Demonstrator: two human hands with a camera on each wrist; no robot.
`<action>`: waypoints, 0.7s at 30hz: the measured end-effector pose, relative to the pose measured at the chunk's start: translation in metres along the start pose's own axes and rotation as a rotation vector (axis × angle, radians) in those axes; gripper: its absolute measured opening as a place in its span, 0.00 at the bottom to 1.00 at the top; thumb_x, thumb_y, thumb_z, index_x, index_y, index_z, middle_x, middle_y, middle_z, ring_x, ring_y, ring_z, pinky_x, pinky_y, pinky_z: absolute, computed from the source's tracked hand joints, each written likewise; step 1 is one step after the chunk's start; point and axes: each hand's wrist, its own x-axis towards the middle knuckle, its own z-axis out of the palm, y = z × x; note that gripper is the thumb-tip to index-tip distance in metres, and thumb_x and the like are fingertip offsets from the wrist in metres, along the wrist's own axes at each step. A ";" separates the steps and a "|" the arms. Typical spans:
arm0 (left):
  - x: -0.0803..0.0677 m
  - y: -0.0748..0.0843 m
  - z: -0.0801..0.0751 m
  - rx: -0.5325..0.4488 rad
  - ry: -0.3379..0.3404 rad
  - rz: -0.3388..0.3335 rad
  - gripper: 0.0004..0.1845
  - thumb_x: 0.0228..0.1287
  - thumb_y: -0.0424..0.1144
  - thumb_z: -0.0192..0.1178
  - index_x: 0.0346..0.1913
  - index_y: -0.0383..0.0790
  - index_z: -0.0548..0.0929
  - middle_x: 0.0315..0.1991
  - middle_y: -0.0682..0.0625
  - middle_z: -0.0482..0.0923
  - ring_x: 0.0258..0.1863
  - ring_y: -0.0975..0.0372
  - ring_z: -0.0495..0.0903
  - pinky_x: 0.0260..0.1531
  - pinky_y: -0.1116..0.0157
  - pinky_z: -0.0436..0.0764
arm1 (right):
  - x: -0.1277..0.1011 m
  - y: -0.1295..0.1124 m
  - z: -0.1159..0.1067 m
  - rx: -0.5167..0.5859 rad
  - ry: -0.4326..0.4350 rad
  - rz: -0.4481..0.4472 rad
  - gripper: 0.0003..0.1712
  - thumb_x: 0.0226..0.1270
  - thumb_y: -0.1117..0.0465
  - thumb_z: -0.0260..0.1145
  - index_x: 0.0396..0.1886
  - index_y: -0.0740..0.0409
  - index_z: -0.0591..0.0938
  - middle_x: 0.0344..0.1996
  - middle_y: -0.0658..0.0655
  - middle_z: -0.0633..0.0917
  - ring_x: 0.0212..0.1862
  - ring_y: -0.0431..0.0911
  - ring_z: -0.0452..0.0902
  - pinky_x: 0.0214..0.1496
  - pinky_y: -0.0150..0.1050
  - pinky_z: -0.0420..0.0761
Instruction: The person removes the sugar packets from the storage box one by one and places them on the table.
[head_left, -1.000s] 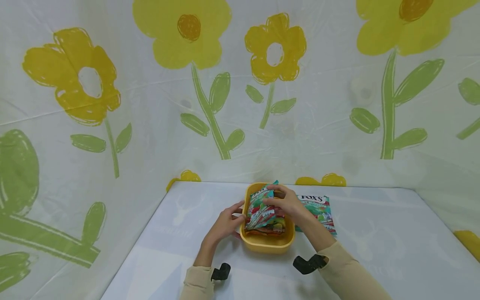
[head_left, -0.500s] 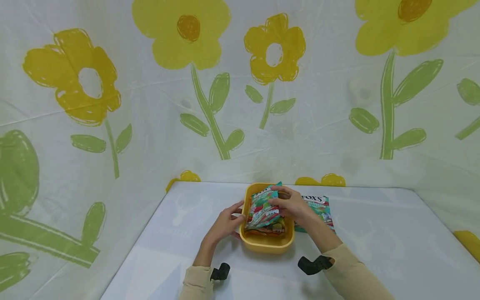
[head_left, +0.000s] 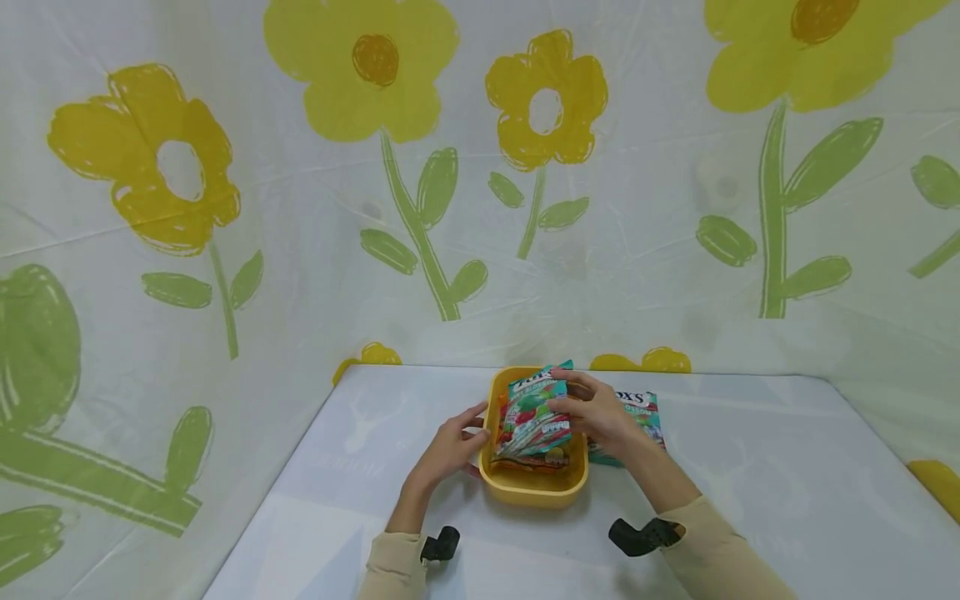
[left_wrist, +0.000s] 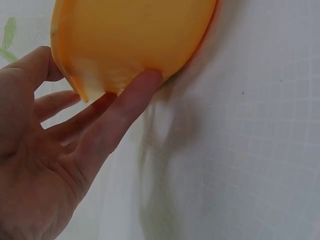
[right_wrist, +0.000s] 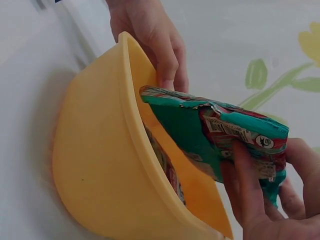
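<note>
A yellow plastic tub (head_left: 534, 497) stands on the white table, and my left hand (head_left: 447, 450) grips its left side. In the left wrist view the fingers (left_wrist: 125, 107) lie against the tub's outer wall (left_wrist: 130, 40), with another digit at the rim. My right hand (head_left: 596, 414) pinches a teal and red bag of Fox's candy (head_left: 534, 408) by its right side. The right wrist view shows this candy bag (right_wrist: 200, 130) tilted over the tub's opening, fingers on its printed back. Below it, another packet (head_left: 551, 460) lies inside the tub, mostly hidden.
Right of the tub, a second Fox's candy bag (head_left: 641, 412) lies on the table (head_left: 750, 467), partly behind my right hand. A white curtain (head_left: 637, 283) printed with yellow flowers hangs behind the table and at its sides. Dark wrist-camera mounts (head_left: 442, 543) sit at both sleeves.
My right hand has moved a little to the right with the candy bag, whose front now faces up more. The left hand and the tub have stayed in place.
</note>
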 end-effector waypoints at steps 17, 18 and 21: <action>0.001 -0.003 0.001 -0.022 0.002 0.004 0.30 0.71 0.41 0.55 0.74 0.46 0.63 0.63 0.34 0.73 0.53 0.46 0.82 0.23 0.57 0.88 | -0.008 -0.001 -0.019 0.023 -0.010 0.001 0.41 0.61 0.58 0.72 0.73 0.47 0.66 0.73 0.60 0.64 0.56 0.51 0.78 0.53 0.44 0.87; 0.001 -0.002 0.001 -0.025 0.003 0.003 0.31 0.71 0.41 0.55 0.74 0.45 0.63 0.63 0.34 0.72 0.53 0.46 0.82 0.24 0.57 0.88 | -0.008 -0.001 -0.020 0.024 -0.008 0.002 0.41 0.61 0.57 0.72 0.73 0.47 0.66 0.73 0.60 0.64 0.56 0.51 0.77 0.54 0.45 0.86; 0.001 -0.002 0.000 -0.027 0.003 0.002 0.31 0.71 0.40 0.55 0.75 0.45 0.63 0.63 0.34 0.72 0.53 0.46 0.81 0.24 0.57 0.88 | -0.009 0.000 -0.023 0.029 -0.001 0.003 0.40 0.61 0.57 0.72 0.72 0.46 0.67 0.73 0.59 0.64 0.57 0.50 0.77 0.55 0.45 0.86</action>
